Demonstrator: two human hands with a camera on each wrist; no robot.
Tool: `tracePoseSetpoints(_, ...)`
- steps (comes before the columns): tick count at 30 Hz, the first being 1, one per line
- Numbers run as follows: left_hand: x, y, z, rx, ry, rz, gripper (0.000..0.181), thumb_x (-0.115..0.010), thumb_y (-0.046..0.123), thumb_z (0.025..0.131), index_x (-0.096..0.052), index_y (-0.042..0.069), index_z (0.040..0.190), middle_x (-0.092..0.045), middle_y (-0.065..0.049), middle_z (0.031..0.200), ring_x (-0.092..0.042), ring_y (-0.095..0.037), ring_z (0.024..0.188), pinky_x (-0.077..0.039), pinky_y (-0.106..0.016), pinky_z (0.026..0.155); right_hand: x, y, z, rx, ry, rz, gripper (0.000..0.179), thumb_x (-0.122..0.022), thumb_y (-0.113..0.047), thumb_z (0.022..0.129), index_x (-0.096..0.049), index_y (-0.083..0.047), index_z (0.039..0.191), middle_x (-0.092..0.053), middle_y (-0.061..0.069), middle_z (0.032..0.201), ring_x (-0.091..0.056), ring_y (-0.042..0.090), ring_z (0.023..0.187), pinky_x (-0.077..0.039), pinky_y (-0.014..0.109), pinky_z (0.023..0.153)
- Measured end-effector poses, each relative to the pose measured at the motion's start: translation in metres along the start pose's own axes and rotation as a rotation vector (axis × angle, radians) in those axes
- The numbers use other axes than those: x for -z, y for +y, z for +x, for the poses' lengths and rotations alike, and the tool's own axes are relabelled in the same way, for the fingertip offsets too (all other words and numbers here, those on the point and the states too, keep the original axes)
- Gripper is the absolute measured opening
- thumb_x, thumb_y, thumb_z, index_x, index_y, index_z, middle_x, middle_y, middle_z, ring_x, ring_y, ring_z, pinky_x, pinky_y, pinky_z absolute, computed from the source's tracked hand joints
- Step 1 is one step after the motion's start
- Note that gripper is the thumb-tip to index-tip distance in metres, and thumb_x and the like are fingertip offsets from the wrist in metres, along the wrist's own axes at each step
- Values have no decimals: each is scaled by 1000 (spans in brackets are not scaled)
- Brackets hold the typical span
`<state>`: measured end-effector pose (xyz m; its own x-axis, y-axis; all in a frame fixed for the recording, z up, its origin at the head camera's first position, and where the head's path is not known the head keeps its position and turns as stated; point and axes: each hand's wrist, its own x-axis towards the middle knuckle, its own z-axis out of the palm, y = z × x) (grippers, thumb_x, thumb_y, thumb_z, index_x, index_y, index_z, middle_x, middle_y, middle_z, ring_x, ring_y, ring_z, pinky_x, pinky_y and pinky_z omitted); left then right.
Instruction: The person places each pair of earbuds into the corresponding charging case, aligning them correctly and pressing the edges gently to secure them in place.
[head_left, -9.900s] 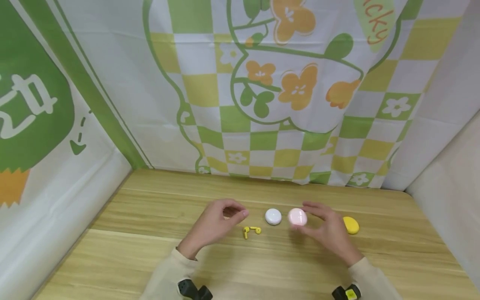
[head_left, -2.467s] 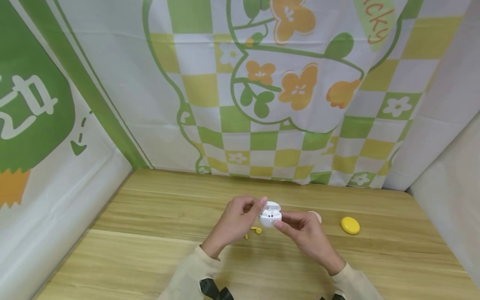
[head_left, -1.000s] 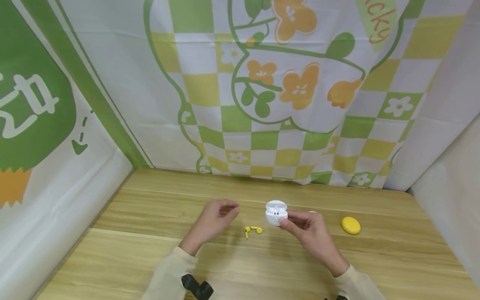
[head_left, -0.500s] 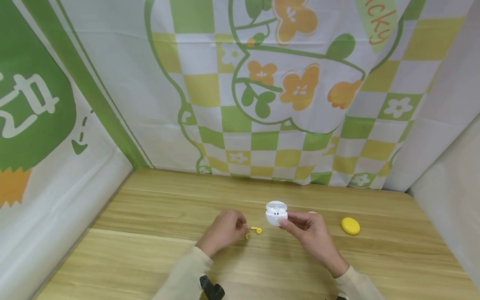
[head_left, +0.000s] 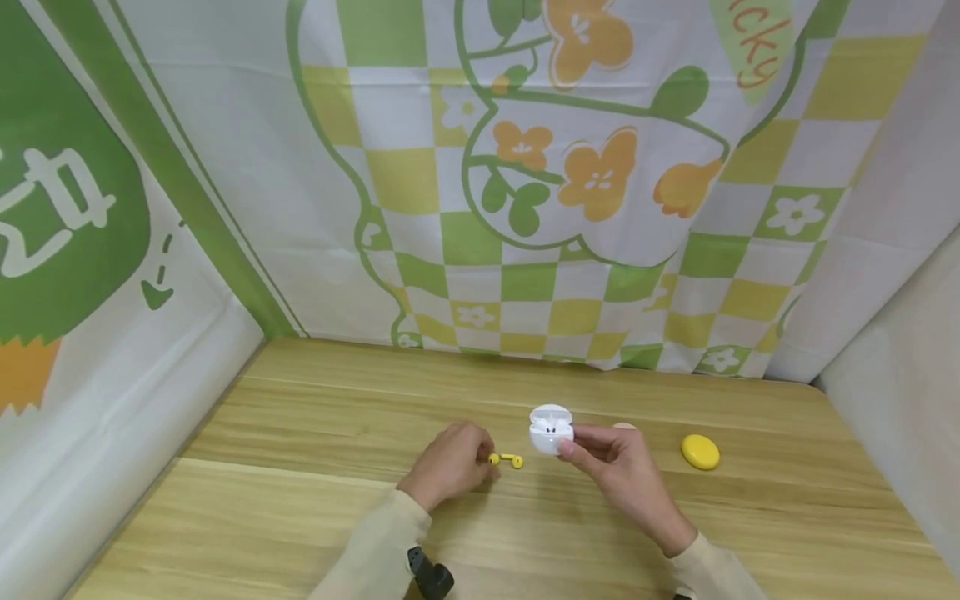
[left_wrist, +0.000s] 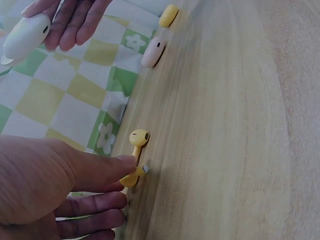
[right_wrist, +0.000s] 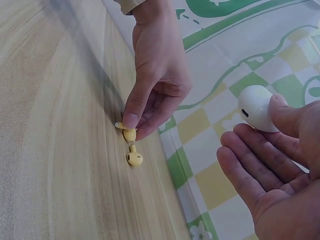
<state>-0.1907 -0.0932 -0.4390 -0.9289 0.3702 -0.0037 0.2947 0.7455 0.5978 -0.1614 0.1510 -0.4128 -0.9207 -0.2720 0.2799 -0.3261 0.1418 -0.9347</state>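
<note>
Between its thumb and index finger, my left hand (head_left: 452, 464) pinches a yellow earbud (left_wrist: 131, 180) low at the wooden table. A second yellow earbud (left_wrist: 139, 137) lies on the table right beside it, its stem towards my fingertips. My right hand (head_left: 626, 475) grips a white earbud case (head_left: 551, 437) by its side, thumb in front, raised above the table. The case's lid is up, and dark spots show inside it. In the right wrist view the rounded back of the case (right_wrist: 256, 107) and its port are visible, with the other fingers spread below.
A yellow round case (head_left: 701, 452) lies to the right on the table (head_left: 315, 433). A pink case (left_wrist: 153, 52) sits behind my right hand, mostly hidden in the head view. A patterned curtain (head_left: 472, 292) hangs along the table's back edge.
The pink case was in my right hand first; later both hands were at the white case, now in my right hand alone. My left hand moved from it to the yellow earbuds, pinching one.
</note>
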Motion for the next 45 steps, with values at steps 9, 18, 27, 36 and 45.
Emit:
tracePoseSetpoints(9,-4,-1,3,31,9,-20,14,-85,12,83,-71,8,85,-62,2,80,-54,-13,72,-48,-32,66,0,2,0,28,-15,15,23,-69,3,94,-69,15,114,-73,26,104,-74,16,88,-60,39,79)
tracePoseSetpoints(18,-2,-2,2,39,21,-104,18,-85,9,81,-70,6,89,-64,2,81,-58,-12,75,-52,-30,68,0,3,-1,18,-11,9,23,-69,3,94,-69,15,114,-73,25,103,-73,13,88,-60,34,79)
tracePoseSetpoints(27,22,15,-7,-40,197,-235,12,-80,11,88,-72,5,95,-67,2,86,-62,-12,79,-55,-31,74,1,3,-1,26,-21,6,24,-69,2,94,-69,14,114,-73,25,104,-73,13,90,-60,36,80)
tracePoseSetpoints(36,44,39,-18,-130,315,-367,13,-82,14,87,-76,11,99,-72,6,88,-67,-12,85,-56,-40,76,0,1,-2,24,-27,2,24,-69,1,94,-69,14,115,-73,24,105,-73,13,91,-60,35,79)
tracePoseSetpoints(45,49,51,-23,-163,329,-367,13,-82,16,87,-76,12,98,-72,8,88,-66,-9,84,-55,-39,82,-1,-2,-3,-19,-24,6,25,-70,0,94,-69,13,116,-73,24,107,-73,14,93,-59,42,81)
